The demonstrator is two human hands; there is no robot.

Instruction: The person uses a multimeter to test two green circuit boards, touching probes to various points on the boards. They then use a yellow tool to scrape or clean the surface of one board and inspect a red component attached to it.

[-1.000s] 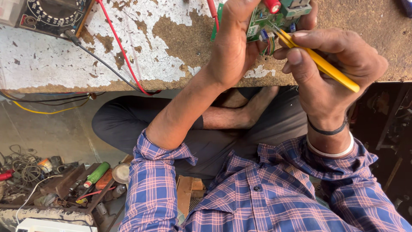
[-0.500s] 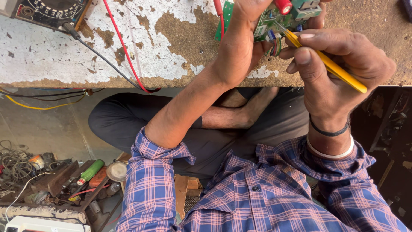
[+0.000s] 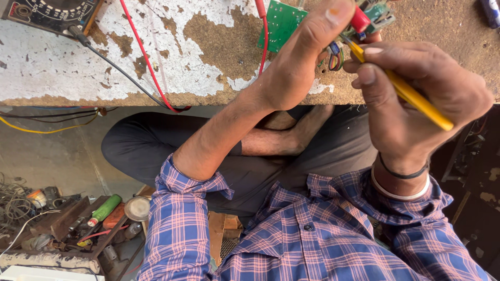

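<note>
Currently our left hand (image 3: pixel 297 67) pinches a green circuit board (image 3: pixel 281 23) above the tabletop (image 3: pixel 219 62), fingers closed on its edge. Our right hand (image 3: pixel 416 99) grips a yellow tool (image 3: pixel 411 99) against it. We judge the board light, stiff, fragile; edges only.

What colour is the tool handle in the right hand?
Yellow. The tool handle is gripped in the right hand, tip at the circuit board; head view.
</note>
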